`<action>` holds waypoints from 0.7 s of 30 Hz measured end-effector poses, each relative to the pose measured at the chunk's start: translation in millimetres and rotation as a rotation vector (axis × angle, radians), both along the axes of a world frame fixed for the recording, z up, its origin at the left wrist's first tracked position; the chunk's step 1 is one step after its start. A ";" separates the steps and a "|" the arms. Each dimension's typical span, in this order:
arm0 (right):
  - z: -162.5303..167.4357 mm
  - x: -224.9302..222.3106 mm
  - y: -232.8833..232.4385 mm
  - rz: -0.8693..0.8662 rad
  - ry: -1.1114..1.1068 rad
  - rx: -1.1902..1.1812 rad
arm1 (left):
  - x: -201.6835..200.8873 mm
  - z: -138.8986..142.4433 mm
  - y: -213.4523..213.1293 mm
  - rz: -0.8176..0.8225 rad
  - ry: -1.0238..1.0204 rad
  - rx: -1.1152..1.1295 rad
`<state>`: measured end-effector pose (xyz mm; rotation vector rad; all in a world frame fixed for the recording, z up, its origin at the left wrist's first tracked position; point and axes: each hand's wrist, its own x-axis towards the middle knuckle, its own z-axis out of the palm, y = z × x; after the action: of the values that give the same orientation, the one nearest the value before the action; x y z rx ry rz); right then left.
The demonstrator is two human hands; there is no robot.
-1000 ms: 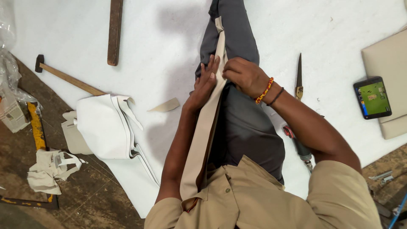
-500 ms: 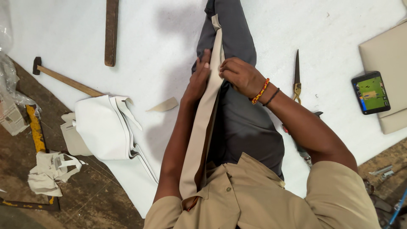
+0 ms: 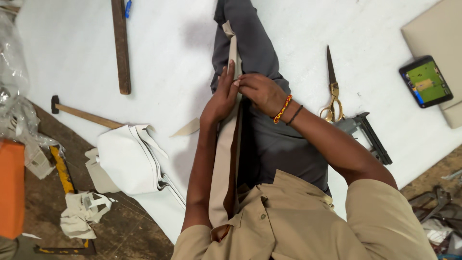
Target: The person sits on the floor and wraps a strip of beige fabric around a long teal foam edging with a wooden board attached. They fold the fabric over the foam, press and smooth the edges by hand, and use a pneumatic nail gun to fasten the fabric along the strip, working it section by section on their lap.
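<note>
A: What lies around the person?

B: Right of the leg, a pair of scissors (image 3: 331, 91) with brass-coloured handles and dark blades lies on the white sheet (image 3: 168, 58), touching or just beside a dark staple gun (image 3: 366, 136). Further right, a phone (image 3: 425, 81) with a lit green screen rests on a flat beige panel (image 3: 435, 33). To the left lie a hammer (image 3: 84, 114) with a wooden handle, a long dark wooden strip (image 3: 121, 45), and a folded stack of white material (image 3: 132, 161) with layered edges. A small beige offcut (image 3: 186, 127) sits near that stack. Crumpled scraps (image 3: 83, 214) lie on the brown floor at lower left.

A: And the strip itself?

B: The long beige strip (image 3: 225, 159) runs along the grey-trousered leg (image 3: 255, 53), from the chest toward the knee. It looks smooth and stiff, folded lengthwise.

A: The hands?

B: The left hand (image 3: 221, 96) lies flat along the strip's left side, fingers straight and pressed together against it. The right hand (image 3: 260, 91), with a beaded bracelet at its wrist, has its fingers pinched on the strip's edge, touching the left hand. Nothing stands between them and the strip.
</note>
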<state>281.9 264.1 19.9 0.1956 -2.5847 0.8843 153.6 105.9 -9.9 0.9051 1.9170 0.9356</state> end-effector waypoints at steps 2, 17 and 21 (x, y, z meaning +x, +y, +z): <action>3.3 4.7 -3.9 0.002 -0.046 0.033 | 0.2 0.7 1.0 0.015 0.057 -0.065; 8.2 229.8 13.2 -0.811 -0.179 0.055 | 0.6 34.1 2.0 0.005 0.014 -0.179; -38.8 344.3 -9.8 -0.988 -0.554 0.187 | 4.2 39.8 6.7 0.037 -0.026 -0.397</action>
<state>626.3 254.3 -18.9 -1.3216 -2.6803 0.3271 157.8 112.5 30.0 0.6217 2.0060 0.5524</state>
